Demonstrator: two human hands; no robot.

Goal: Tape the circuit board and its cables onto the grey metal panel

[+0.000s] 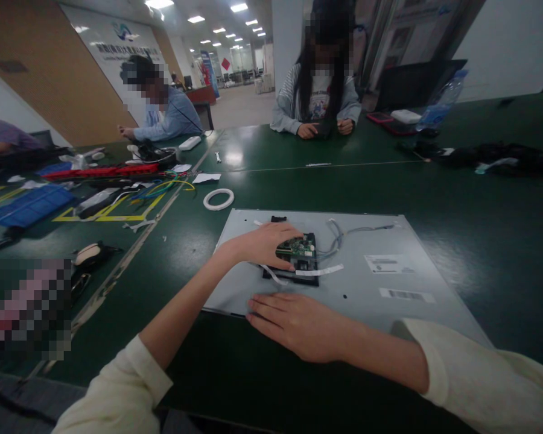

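A large flat grey metal panel [366, 238], like the back of a display, lies on the table in front of me. Near its middle a green circuit board [297, 246] sits at a black bracket [314, 280]. My left hand [266, 244] spans the board, thumb at the near side and fingers at the far side; part of the board is hidden under it. My right hand [294, 322] rests flat on the panel's near edge, fingers stretched out, holding nothing. A grey cable [337, 238] runs right from the board. White strips [321, 271] lie beside the bracket.
A roll of white tape [218, 199] lies beyond the panel's left corner. Farther left are a blue tray [29, 205], coloured wires [163, 187] and tools. Across the table sits a person [319, 99] with a dark object in hand. A water bottle [443, 99] stands far right.
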